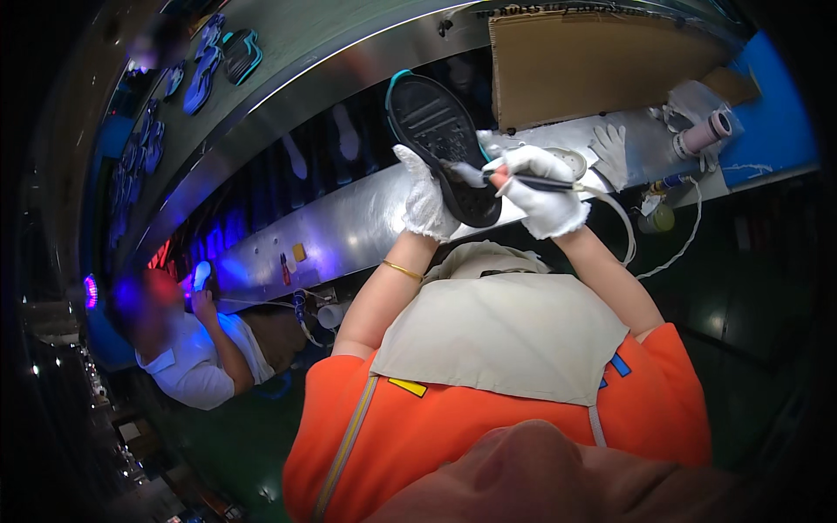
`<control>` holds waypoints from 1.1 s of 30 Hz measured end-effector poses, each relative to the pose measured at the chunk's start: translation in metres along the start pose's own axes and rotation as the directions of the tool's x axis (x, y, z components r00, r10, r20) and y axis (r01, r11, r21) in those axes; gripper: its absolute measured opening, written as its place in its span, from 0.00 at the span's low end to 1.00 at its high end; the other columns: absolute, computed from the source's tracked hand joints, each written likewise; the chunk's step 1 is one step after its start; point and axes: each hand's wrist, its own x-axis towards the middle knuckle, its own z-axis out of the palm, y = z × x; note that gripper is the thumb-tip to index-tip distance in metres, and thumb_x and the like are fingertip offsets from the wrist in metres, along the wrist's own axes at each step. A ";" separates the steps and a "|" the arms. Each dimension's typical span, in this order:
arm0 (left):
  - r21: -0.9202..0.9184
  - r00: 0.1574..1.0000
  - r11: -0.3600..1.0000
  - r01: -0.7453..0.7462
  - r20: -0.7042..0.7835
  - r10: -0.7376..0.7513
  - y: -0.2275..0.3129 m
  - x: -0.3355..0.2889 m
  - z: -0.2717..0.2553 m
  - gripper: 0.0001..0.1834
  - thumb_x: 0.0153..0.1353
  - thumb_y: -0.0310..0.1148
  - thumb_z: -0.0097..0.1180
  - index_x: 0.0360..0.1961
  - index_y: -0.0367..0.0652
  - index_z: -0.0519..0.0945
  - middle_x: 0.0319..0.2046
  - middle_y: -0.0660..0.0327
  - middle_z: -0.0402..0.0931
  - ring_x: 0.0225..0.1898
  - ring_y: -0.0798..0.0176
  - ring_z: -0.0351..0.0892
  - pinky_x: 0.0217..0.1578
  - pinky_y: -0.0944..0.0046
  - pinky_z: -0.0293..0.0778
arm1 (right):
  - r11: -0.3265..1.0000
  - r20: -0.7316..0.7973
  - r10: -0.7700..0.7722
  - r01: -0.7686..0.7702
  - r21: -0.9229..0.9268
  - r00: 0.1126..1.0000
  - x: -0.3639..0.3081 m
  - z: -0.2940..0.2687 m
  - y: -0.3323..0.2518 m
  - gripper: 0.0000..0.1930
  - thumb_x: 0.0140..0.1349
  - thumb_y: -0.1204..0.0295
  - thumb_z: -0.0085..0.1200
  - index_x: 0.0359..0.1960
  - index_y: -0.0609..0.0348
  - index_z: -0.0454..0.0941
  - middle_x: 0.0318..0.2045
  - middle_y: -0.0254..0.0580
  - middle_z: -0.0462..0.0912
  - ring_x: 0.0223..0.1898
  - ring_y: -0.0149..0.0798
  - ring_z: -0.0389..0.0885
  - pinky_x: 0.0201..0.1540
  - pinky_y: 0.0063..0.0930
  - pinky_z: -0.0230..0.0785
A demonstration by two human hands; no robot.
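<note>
A black shoe sole point(432, 118) with a teal rim at its top is held over the metal bench. My left hand point(425, 202), in a white glove, grips its lower left edge with the thumb up along the side. In my right hand point(551, 196), gloved too but with a bare fingertip showing, is a brush with a black handle point(547, 183). Its pale bristles point(469, 174) lie over the lower half of the sole, apparently touching it. From the handle's rear end a white tube point(626, 228) curves down.
Cardboard point(575, 70) stands behind the metal bench point(340, 227). At the right are a spare white glove point(610, 157), a pink roll point(704, 132) and a blue surface point(776, 113). Blue soles point(202, 80) lie on the conveyor point(288, 35). A co-worker point(205, 349) sits at left.
</note>
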 end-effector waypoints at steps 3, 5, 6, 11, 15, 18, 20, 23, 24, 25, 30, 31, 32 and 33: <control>-0.047 0.990 0.999 -0.027 0.136 0.033 0.007 0.008 -0.002 0.59 0.44 0.82 0.30 0.57 0.35 0.67 0.47 0.51 0.75 0.49 0.52 0.74 0.56 0.52 0.69 | 0.998 0.099 -0.064 0.063 0.013 0.993 0.004 0.005 -0.018 0.05 0.52 0.81 0.60 0.30 0.62 0.79 0.31 0.37 0.81 0.32 0.26 0.78 0.37 0.21 0.71; -0.124 0.983 0.990 -0.061 0.165 0.081 0.011 0.012 0.000 0.60 0.42 0.83 0.32 0.55 0.34 0.68 0.44 0.50 0.76 0.48 0.52 0.75 0.57 0.51 0.68 | 0.970 0.152 0.143 -0.170 0.177 0.978 0.003 0.007 -0.024 0.05 0.52 0.82 0.57 0.31 0.63 0.79 0.31 0.37 0.83 0.33 0.25 0.81 0.38 0.21 0.73; -0.180 0.979 0.979 -0.098 0.160 0.127 0.012 0.015 0.004 0.61 0.39 0.83 0.35 0.54 0.34 0.69 0.42 0.50 0.77 0.46 0.52 0.76 0.59 0.50 0.66 | 0.928 0.160 0.220 -0.257 0.269 0.962 0.004 0.005 -0.024 0.05 0.53 0.82 0.56 0.31 0.63 0.79 0.31 0.37 0.82 0.33 0.25 0.80 0.39 0.21 0.73; -0.242 0.950 0.958 -0.152 0.231 0.209 0.020 0.022 0.006 0.63 0.36 0.84 0.35 0.54 0.34 0.69 0.45 0.50 0.76 0.48 0.48 0.76 0.58 0.49 0.67 | 0.989 0.069 -0.029 0.018 0.146 0.997 0.005 0.010 -0.020 0.04 0.54 0.81 0.58 0.32 0.62 0.78 0.34 0.37 0.81 0.35 0.25 0.79 0.41 0.20 0.71; -0.267 0.928 0.950 -0.161 0.286 0.238 0.026 0.028 0.001 0.66 0.33 0.85 0.36 0.58 0.33 0.67 0.50 0.49 0.73 0.51 0.45 0.74 0.59 0.46 0.66 | 0.867 0.152 0.212 -0.258 0.426 0.965 0.010 0.009 -0.020 0.05 0.55 0.80 0.59 0.33 0.61 0.76 0.33 0.37 0.81 0.31 0.25 0.79 0.36 0.21 0.73; -0.167 0.914 0.975 -0.150 0.352 0.200 0.036 0.023 0.001 0.66 0.33 0.84 0.38 0.60 0.34 0.64 0.52 0.48 0.72 0.52 0.43 0.73 0.59 0.45 0.65 | 0.808 0.045 0.280 -0.260 0.529 0.959 0.009 0.007 -0.014 0.08 0.56 0.78 0.60 0.36 0.60 0.75 0.35 0.39 0.81 0.33 0.27 0.80 0.39 0.23 0.75; -0.013 0.944 0.986 -0.164 0.288 0.161 0.042 0.017 0.008 0.65 0.35 0.84 0.35 0.60 0.36 0.64 0.49 0.47 0.74 0.52 0.43 0.73 0.59 0.43 0.64 | 0.904 0.028 0.250 -0.243 0.350 0.968 0.007 0.004 -0.008 0.08 0.55 0.78 0.60 0.36 0.60 0.75 0.36 0.39 0.81 0.36 0.28 0.80 0.42 0.24 0.75; 0.235 0.955 0.954 -0.184 0.274 0.116 0.050 0.020 0.008 0.65 0.35 0.84 0.36 0.62 0.37 0.63 0.54 0.46 0.70 0.52 0.43 0.73 0.55 0.46 0.70 | 0.910 0.165 0.315 -0.346 0.227 0.935 0.011 0.000 -0.019 0.07 0.55 0.78 0.59 0.35 0.60 0.76 0.35 0.38 0.81 0.37 0.28 0.80 0.43 0.24 0.75; 0.319 0.957 0.930 -0.182 0.275 0.092 0.054 0.020 0.008 0.65 0.35 0.83 0.37 0.61 0.37 0.63 0.54 0.46 0.70 0.52 0.43 0.74 0.54 0.48 0.72 | 0.910 0.200 0.358 -0.389 0.142 0.912 0.013 -0.001 -0.022 0.07 0.55 0.78 0.59 0.34 0.60 0.76 0.35 0.37 0.81 0.37 0.28 0.80 0.42 0.24 0.75; 0.393 0.956 0.902 -0.180 0.287 0.066 0.056 0.023 0.004 0.63 0.36 0.82 0.39 0.61 0.38 0.64 0.53 0.47 0.71 0.51 0.46 0.75 0.49 0.52 0.77 | 0.884 0.261 0.413 -0.453 0.117 0.873 0.017 -0.005 -0.024 0.07 0.54 0.77 0.60 0.34 0.60 0.76 0.34 0.37 0.81 0.36 0.28 0.80 0.42 0.24 0.75; 0.500 0.973 0.865 -0.038 0.214 -0.081 0.063 0.028 0.001 0.55 0.42 0.75 0.47 0.60 0.38 0.65 0.49 0.51 0.75 0.47 0.58 0.79 0.47 0.60 0.79 | 0.829 0.377 0.417 -0.516 0.215 0.827 0.018 -0.019 -0.019 0.06 0.53 0.77 0.61 0.32 0.59 0.77 0.35 0.38 0.80 0.35 0.27 0.79 0.41 0.22 0.73; 0.514 0.976 0.858 0.012 0.179 -0.121 0.064 0.031 -0.002 0.55 0.42 0.74 0.48 0.60 0.38 0.66 0.48 0.51 0.76 0.46 0.58 0.79 0.46 0.60 0.79 | 0.872 0.314 0.381 -0.450 0.190 0.870 0.018 -0.014 -0.024 0.06 0.53 0.78 0.62 0.30 0.60 0.76 0.34 0.39 0.80 0.36 0.29 0.79 0.41 0.22 0.73; 0.526 0.977 0.848 0.062 0.143 -0.160 0.064 0.032 -0.003 0.54 0.43 0.73 0.49 0.60 0.38 0.66 0.48 0.52 0.76 0.46 0.59 0.80 0.45 0.61 0.80 | 0.910 0.251 0.338 -0.383 0.160 0.907 0.020 -0.011 -0.028 0.06 0.53 0.79 0.62 0.28 0.60 0.76 0.33 0.39 0.79 0.37 0.30 0.78 0.42 0.22 0.72; 0.516 0.990 0.853 0.076 0.061 -0.125 0.062 0.030 0.006 0.49 0.47 0.71 0.51 0.58 0.39 0.68 0.45 0.54 0.77 0.42 0.60 0.81 0.41 0.62 0.81 | 0.961 0.266 0.235 -0.265 0.079 0.935 0.022 -0.010 -0.033 0.06 0.52 0.79 0.62 0.29 0.60 0.76 0.35 0.39 0.79 0.39 0.30 0.78 0.43 0.23 0.72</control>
